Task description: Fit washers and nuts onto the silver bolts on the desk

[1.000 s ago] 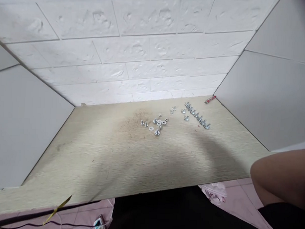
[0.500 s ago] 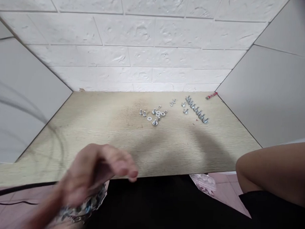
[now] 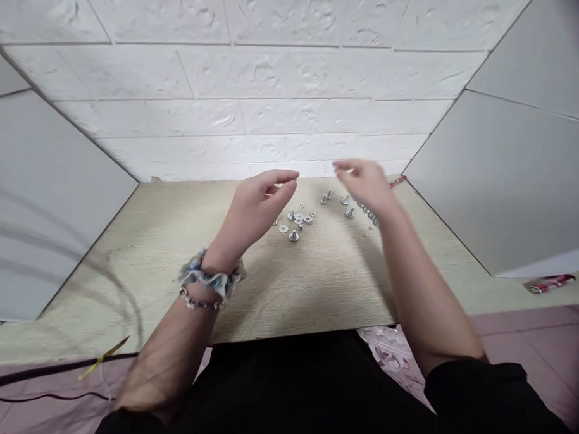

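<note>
Now that my right hand [image 3: 365, 185] has joined my left hand [image 3: 252, 209] over the pale wood-grain tabletop [image 3: 301, 293], the head view puts both within reach of flat round silver washers [image 3: 283, 229] and upright silver metal bolts [image 3: 350, 213]. My left fingers curl loosely, seemingly around nothing, with the washers near their tips; my right fingers hover near the bolts, too blurred to tell whether they grip anything.
</note>
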Motion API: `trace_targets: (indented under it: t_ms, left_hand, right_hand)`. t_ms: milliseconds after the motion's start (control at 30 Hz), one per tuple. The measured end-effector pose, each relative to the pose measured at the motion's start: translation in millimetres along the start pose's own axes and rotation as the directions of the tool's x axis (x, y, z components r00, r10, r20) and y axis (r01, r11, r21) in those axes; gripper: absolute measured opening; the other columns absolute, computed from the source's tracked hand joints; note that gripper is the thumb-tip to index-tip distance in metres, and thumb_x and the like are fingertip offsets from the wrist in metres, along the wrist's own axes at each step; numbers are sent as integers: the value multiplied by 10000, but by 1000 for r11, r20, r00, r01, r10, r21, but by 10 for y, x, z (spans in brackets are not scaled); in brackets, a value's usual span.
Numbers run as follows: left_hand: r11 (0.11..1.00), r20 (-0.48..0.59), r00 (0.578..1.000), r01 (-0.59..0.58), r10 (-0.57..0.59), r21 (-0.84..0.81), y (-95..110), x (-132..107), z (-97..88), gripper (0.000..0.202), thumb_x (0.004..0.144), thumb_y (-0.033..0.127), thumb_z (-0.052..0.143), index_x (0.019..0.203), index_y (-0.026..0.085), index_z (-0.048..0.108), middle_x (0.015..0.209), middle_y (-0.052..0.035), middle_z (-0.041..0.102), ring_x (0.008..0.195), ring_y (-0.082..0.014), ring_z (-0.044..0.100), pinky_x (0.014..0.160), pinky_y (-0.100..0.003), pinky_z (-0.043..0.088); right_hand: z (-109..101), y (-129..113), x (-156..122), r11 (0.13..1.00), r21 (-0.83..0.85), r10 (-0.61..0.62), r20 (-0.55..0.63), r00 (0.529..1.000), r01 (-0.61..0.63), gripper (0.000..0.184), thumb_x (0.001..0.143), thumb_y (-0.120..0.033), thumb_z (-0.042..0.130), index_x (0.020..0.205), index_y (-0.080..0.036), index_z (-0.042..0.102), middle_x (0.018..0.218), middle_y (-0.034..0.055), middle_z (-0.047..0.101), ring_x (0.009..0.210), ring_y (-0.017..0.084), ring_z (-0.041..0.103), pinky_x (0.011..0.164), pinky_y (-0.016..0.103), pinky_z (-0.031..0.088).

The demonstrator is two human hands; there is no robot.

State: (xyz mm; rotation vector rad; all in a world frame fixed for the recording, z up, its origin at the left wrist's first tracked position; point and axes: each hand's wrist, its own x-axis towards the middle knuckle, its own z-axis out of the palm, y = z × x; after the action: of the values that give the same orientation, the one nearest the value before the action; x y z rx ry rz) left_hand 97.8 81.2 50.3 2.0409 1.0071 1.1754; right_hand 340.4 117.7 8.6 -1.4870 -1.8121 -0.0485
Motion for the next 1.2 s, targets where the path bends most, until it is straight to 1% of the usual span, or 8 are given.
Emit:
trace_targets:
  t_ms: [100,233,433,633,700,800,1000,1200]
  left_hand:
    - [997,23,999,40,-42,72,-317,141,99,251,825,259,524,988,150,680,913,-51,697,772,-129,615,743,-274,488]
    - [987,0,994,113,-113,116,-610,142,146,271,816,240,512,1007,137,674,892,-60,702,750,-138,618,731,-281,490]
    - [989,-62,992,116,-110,95,-812,78,179,298,823,208,465,1039,137,658,826,-45,699,707,-123,622,705,-257,495]
    - [975,-82,997,25,-7,221,-877,30,245,311,847,220,440,1059,144,655,847,-42,692,678,-117,601,681,-253,487]
    - [950,-17,997,-62,71,306,-910,17,261,305,857,233,446,1069,146,648,853,-43,681,701,-126,597,721,-272,489]
    - [886,131,975,-218,179,409,-1003,21,253,293,854,296,508,1071,151,641,925,-64,653,826,-161,598,813,-315,481]
    - [813,281,941,-309,187,493,-1258,85,174,304,763,359,655,1007,178,669,1056,-85,622,1025,-237,559,930,-405,436]
    - [800,348,919,-345,182,491,-1285,82,214,317,728,342,688,1021,220,678,1099,-84,620,1054,-254,549,949,-435,411]
  right_hand:
    - [229,21,-102,961,-270,126,216,968,-65,270,828,-166,458,987,-147,675,1044,131,626,1009,254,541,883,445,392]
    - [414,65,-181,894,-448,100,219,971,9,286,853,-181,413,943,-168,683,1049,124,598,1030,269,496,937,503,292]
    - [537,131,-204,837,-546,98,218,971,39,334,835,-82,358,872,-139,685,951,109,599,959,241,495,1033,588,101]
    - [573,82,-222,882,-472,101,187,977,0,290,829,-65,361,887,-132,637,905,115,631,920,242,529,1043,588,100]
    - [547,11,-228,917,-397,103,162,981,-31,251,853,-104,370,902,-148,612,937,110,637,937,242,534,1037,583,124]
    - [517,-141,-244,969,-237,100,147,984,-63,183,885,-184,396,890,-181,579,961,73,640,963,228,542,1028,563,170]
    - [609,-510,-334,997,-51,-47,256,966,62,157,897,-222,424,887,-205,580,1012,48,631,1020,204,523,1052,538,157]
    - [758,-694,-408,975,-123,-142,290,946,184,182,884,-191,453,892,-205,634,1235,78,546,1161,232,439,1076,576,101]
